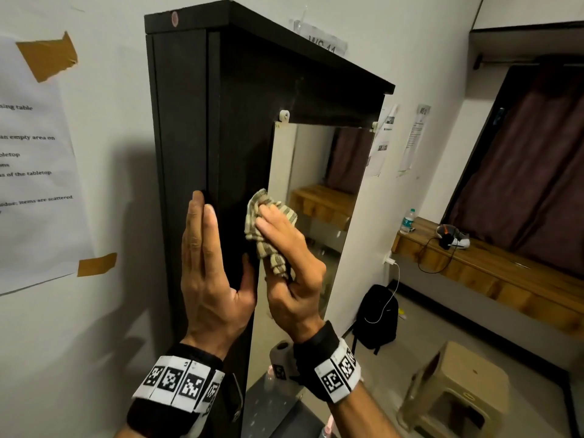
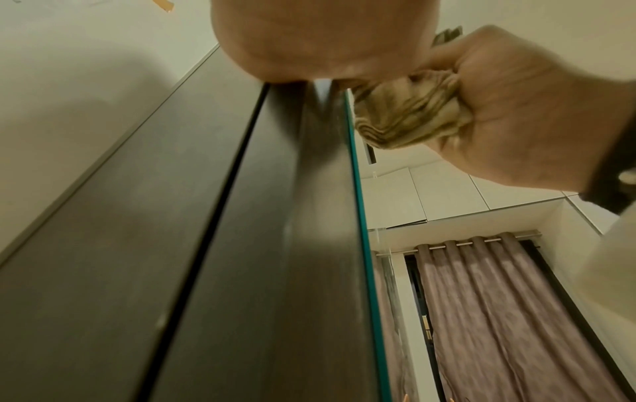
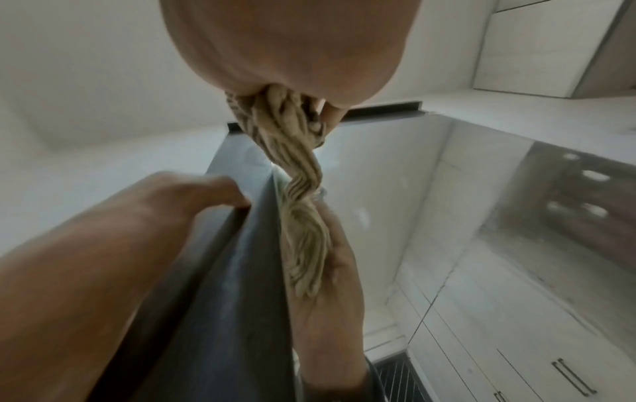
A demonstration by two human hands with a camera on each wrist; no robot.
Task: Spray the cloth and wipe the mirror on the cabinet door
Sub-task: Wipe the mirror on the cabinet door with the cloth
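Note:
A tall dark cabinet point(image 1: 246, 90) stands against the wall, with a mirror point(image 1: 319, 172) on its door. My right hand point(image 1: 284, 245) grips a bunched beige striped cloth point(image 1: 268, 222) and presses it against the mirror's left edge. The left wrist view shows the right hand point(image 2: 509, 108) clenched round the cloth point(image 2: 409, 114), beside the mirror's green glass edge point(image 2: 358, 190). In the right wrist view the cloth point(image 3: 282, 130) hangs twisted from my palm against the mirror point(image 3: 413, 190). My left hand point(image 1: 208, 263) lies flat along the cabinet's side, fingers straight, thumb on the door front.
Taped papers point(image 1: 31, 169) hang on the wall to the left. To the right are a wooden ledge point(image 1: 474, 263) with a water bottle point(image 1: 407, 221), a black backpack point(image 1: 377, 314) on the floor, a beige plastic stool point(image 1: 458, 390) and a dark curtain point(image 1: 521, 153).

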